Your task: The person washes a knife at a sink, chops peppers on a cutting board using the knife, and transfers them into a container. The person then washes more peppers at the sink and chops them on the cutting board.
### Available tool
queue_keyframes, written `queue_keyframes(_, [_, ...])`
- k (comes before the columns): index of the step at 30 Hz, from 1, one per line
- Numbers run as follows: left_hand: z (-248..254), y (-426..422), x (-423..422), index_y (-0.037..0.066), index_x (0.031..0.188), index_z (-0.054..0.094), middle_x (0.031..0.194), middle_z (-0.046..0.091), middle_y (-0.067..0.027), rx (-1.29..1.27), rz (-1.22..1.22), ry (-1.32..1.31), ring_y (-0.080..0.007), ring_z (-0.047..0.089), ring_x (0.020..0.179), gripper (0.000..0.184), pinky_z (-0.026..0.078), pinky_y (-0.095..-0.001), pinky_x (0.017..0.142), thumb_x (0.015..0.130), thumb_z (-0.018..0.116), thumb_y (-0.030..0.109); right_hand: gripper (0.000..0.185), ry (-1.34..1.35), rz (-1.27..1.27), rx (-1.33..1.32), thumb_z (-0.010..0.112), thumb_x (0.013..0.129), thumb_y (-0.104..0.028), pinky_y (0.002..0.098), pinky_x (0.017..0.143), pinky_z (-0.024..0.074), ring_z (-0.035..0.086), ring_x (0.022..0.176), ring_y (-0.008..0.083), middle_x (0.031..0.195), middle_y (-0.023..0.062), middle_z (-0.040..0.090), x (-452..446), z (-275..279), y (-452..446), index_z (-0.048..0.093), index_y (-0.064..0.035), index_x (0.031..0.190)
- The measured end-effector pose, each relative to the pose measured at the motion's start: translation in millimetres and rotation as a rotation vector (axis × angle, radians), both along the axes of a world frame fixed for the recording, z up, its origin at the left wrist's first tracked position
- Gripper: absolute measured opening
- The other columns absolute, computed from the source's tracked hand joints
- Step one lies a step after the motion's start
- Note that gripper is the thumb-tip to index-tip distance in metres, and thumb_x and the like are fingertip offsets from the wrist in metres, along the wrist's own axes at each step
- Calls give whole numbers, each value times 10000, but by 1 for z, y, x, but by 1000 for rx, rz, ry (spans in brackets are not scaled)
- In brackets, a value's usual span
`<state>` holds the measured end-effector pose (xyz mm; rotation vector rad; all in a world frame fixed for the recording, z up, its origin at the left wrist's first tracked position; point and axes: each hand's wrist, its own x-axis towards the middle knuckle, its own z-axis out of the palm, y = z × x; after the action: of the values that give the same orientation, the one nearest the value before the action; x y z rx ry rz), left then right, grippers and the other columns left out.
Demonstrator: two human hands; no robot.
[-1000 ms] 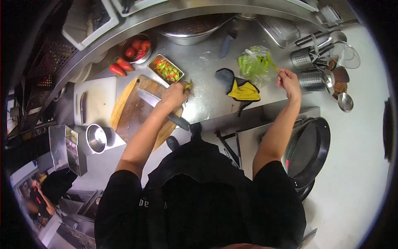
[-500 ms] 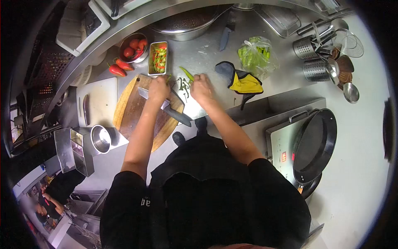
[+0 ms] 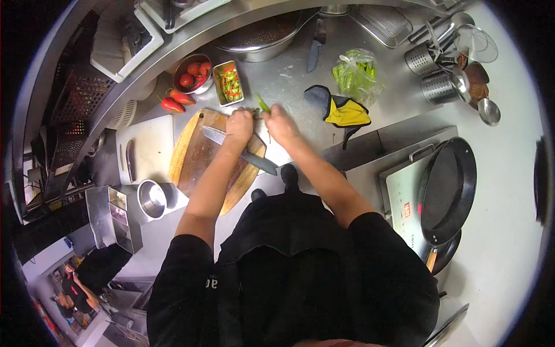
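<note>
My right hand (image 3: pixel 280 126) is closed around a slim green chili pepper (image 3: pixel 262 103), whose end sticks out past the fingers. Close beside it my left hand (image 3: pixel 239 125) has its fingers curled at the upper right edge of the wooden cutting board (image 3: pixel 192 156). Dark green scraps (image 3: pixel 255 113) show at its fingertips; how firmly they are gripped is hidden. A knife (image 3: pixel 260 162) lies across the board, partly covered by my left wrist, its blade toward the upper left and its dark handle over the board's right edge.
A metal tray (image 3: pixel 230 84) of cut red and green peppers stands behind my left hand, near a bowl of tomatoes (image 3: pixel 193 74) and red peppers (image 3: pixel 173 104). A yellow-black cloth (image 3: pixel 347 113) and bagged green peppers (image 3: pixel 356 74) lie right. A pan (image 3: pixel 448 189) sits on a cooker.
My left hand has moved right, closer to my right hand. Fewer dark scraps show on the counter between them. The whole view has shifted slightly.
</note>
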<state>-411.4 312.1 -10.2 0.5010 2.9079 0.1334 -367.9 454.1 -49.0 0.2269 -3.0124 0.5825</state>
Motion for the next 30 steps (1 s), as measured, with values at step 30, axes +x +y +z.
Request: queue_keyframes(30, [88,116,488,11,903,636,900,615,-198,557,-1572,-501,-385,586,856,262,464,-443,734,800,605,250,215,636,-1116,-2169,477,889,-144,219,421,337,502,608,88,828,17,562,591,60,-23,543,-106,1089])
